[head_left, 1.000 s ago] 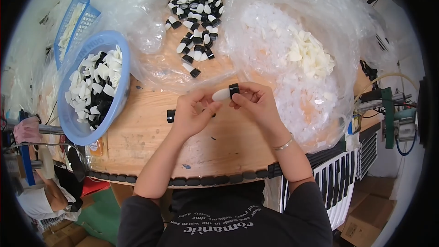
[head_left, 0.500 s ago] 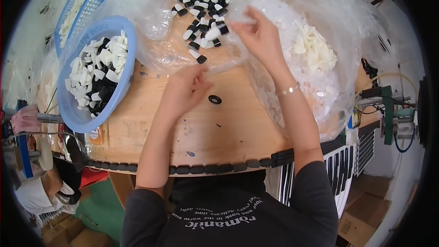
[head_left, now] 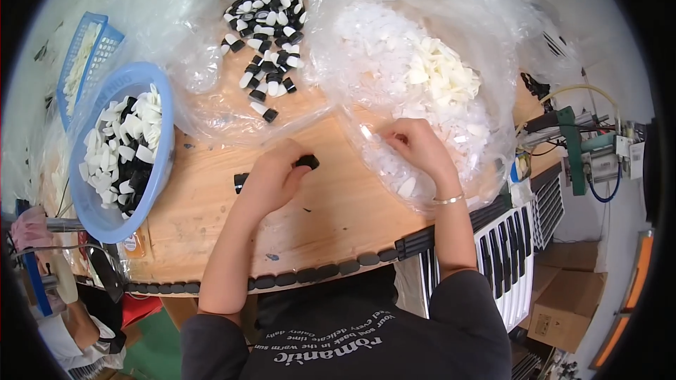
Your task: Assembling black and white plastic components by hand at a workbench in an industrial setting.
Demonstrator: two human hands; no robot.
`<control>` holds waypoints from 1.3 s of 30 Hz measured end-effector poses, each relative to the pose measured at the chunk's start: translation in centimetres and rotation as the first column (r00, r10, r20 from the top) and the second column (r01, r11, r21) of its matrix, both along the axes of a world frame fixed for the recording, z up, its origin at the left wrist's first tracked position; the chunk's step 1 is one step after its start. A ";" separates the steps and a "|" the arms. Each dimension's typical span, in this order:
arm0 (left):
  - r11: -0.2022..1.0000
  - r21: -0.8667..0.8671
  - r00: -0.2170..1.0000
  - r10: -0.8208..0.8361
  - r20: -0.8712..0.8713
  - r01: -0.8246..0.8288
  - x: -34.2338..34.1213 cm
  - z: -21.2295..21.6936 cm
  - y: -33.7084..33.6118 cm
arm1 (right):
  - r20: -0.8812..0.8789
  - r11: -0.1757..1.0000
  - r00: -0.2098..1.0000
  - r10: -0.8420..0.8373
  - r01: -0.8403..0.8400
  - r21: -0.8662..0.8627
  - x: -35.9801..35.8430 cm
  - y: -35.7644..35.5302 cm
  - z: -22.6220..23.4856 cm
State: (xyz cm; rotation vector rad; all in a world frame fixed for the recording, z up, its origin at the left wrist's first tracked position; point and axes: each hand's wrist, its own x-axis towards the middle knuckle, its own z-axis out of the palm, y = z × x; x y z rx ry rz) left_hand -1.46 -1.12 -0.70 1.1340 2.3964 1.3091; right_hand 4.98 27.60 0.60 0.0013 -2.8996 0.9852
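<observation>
My left hand (head_left: 276,174) is low over the wooden table with its fingers closed on a small black piece (head_left: 307,162), whose exact shape is partly hidden. Beside that wrist, a dark piece with a pale stripe (head_left: 240,183) shows, partly behind the hand. My right hand (head_left: 420,146), a bracelet on its wrist, is at the near side of an opened clear plastic bag (head_left: 377,162) of translucent white pieces. Its fingers are pinched together; whatever they hold cannot be made out. Beyond my hands lies a pile of black caps with white rounded tips (head_left: 264,24).
A blue basin (head_left: 167,148) of white and black pieces stands left, with a blue basket (head_left: 105,46) behind it. Cream flat pieces (head_left: 443,74) lie on the bag at right. Black pads (head_left: 327,259) line the table's near edge. A machine (head_left: 588,148) stands far right.
My right hand has moved from the pile down to the bag's near side. My left hand has closed on a black piece, and the black ring no longer shows on the table. The view has shifted.
</observation>
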 end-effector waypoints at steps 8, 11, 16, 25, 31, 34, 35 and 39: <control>0.956 0.227 0.981 0.167 0.094 -0.184 -1.3 -0.1 -1.5 | -0.200 0.977 0.956 -0.213 0.209 -0.039 -2.8 3.2 2.9; 0.922 0.299 0.968 0.222 0.115 -0.247 -1.5 -1.1 -1.5 | -0.350 0.919 0.870 -0.347 0.389 0.058 -5.2 9.0 1.2; 0.949 0.244 0.972 0.159 0.173 -0.199 -1.1 -1.1 -1.8 | -0.111 0.815 0.968 -0.223 0.248 0.523 -7.8 8.9 -0.4; 0.740 0.546 0.690 -0.155 0.707 -0.393 -1.7 -0.4 -1.1 | -0.233 0.776 0.960 -0.157 0.266 0.572 -7.2 10.0 -1.1; 0.597 0.690 0.529 -0.461 0.712 -0.409 -1.2 -0.2 -1.1 | -0.384 0.844 0.891 -0.242 0.389 0.370 -5.7 9.2 -1.0; 0.618 0.640 0.520 -0.398 0.756 -0.456 -0.7 0.2 -1.0 | -0.435 0.859 0.900 -0.031 0.246 0.449 -5.8 9.1 -1.7; 0.617 0.647 0.519 -0.409 0.750 -0.448 -0.6 0.3 -0.9 | -0.330 0.846 0.944 -0.021 0.192 0.497 -5.9 9.1 -1.8; 0.671 0.619 0.577 -0.337 0.744 -0.408 -0.3 -0.3 -0.9 | -0.257 0.837 0.965 -0.044 0.176 0.518 -6.3 8.9 -1.4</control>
